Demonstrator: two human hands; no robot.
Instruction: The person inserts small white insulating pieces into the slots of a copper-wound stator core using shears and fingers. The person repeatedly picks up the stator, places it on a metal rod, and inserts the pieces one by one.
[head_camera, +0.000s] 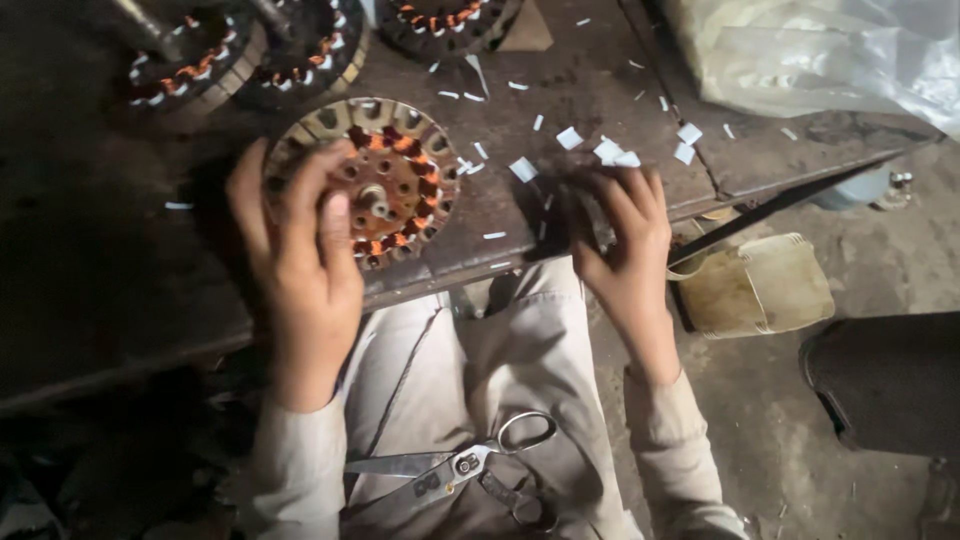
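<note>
At centre left of the frame, the left hand (300, 245) clasps a round copper-wound stator (385, 180) on the dark bench (90, 270), while the right hand (625, 250) rests fingers spread among white paper scraps (610, 150).

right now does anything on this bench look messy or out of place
Yes. Small white paper scraps are scattered across the dark bench between the round motor stator under the left hand and the right hand. A pair of scissors also lies loose in the person's lap rather than on the bench.
</note>
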